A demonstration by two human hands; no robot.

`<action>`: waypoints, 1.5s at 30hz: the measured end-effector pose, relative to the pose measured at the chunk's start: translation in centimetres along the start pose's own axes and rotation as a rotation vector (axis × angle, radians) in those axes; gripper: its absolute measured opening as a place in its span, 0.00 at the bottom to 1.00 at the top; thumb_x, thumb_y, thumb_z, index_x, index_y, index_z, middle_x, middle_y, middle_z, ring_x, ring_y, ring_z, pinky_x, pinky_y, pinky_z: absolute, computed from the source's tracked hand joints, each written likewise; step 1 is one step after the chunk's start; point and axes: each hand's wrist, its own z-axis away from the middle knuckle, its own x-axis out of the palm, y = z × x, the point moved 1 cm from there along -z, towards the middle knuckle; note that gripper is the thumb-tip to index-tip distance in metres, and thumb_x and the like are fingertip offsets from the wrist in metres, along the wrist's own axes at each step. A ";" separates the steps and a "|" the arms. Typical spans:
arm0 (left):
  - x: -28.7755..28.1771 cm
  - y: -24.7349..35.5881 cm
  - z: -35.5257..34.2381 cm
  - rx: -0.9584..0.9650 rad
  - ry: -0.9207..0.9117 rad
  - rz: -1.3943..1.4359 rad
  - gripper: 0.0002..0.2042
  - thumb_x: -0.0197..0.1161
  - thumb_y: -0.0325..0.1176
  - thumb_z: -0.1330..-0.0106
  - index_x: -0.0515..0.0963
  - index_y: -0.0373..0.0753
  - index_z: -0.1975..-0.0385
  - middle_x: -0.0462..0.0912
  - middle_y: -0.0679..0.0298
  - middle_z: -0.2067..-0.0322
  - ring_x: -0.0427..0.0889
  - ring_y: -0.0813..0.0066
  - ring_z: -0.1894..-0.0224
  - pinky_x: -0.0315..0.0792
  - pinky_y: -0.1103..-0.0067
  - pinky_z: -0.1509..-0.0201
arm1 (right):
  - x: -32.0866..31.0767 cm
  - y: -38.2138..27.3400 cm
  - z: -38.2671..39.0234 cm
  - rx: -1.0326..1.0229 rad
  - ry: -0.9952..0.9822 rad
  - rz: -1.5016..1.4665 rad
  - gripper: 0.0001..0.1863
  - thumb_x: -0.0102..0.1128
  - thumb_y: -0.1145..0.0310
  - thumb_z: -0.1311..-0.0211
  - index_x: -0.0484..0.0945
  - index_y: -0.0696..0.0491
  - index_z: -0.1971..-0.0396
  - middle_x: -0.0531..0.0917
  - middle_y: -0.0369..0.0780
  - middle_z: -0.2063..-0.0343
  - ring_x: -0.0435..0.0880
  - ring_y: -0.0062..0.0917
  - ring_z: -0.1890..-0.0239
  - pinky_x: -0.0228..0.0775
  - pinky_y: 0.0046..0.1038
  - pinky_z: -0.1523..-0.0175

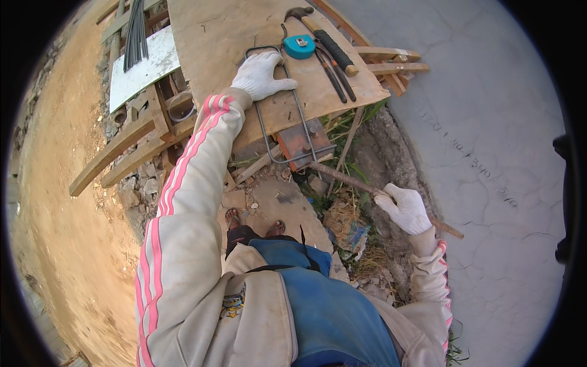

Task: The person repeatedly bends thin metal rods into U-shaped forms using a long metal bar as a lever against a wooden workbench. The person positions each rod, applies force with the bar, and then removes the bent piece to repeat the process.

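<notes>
Rod frame (303, 122); left hand (263, 76) spread atop; right hand (404, 209) gripping bar (348, 179); tape (299, 47), pincers (339, 76) beside

The gloves (260, 76) are white, the cream sleeves (194, 189) pink-striped, and the wire frame (303, 121) grey.

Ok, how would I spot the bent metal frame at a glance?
On the big wooden board, find the white-gloved left hand. Beneath it, overhanging the board's near edge, is the frame: a long loop of thin dark metal. Its empty rectangular outline sets it apart from the teal tape measure, hammer and pincers.
</notes>
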 end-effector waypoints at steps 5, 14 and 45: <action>0.2 -0.1 -0.1 -0.007 0.018 0.003 0.38 0.72 0.67 0.42 0.82 0.39 0.44 0.82 0.52 0.41 0.77 0.48 0.35 0.71 0.60 0.30 | 1.3 0.1 0.5 0.017 0.054 -0.050 0.20 0.67 0.49 0.30 0.82 0.53 0.65 0.81 0.51 0.77 0.84 0.52 0.69 0.73 0.45 0.66; 0.3 -0.3 -0.3 -0.004 0.005 0.003 0.39 0.73 0.67 0.43 0.81 0.38 0.43 0.81 0.52 0.39 0.77 0.46 0.35 0.70 0.59 0.29 | 1.9 -1.3 1.4 0.026 0.176 0.018 0.20 0.69 0.47 0.33 0.82 0.51 0.66 0.81 0.49 0.77 0.84 0.50 0.70 0.73 0.43 0.67; 2.2 -1.4 -0.7 0.173 0.054 -0.057 0.44 0.64 0.73 0.38 0.78 0.33 0.41 0.80 0.48 0.42 0.74 0.49 0.36 0.64 0.56 0.32 | 17.2 -21.9 5.9 0.942 0.678 -0.226 0.22 0.63 0.44 0.28 0.84 0.51 0.63 0.81 0.51 0.72 0.81 0.52 0.67 0.72 0.41 0.62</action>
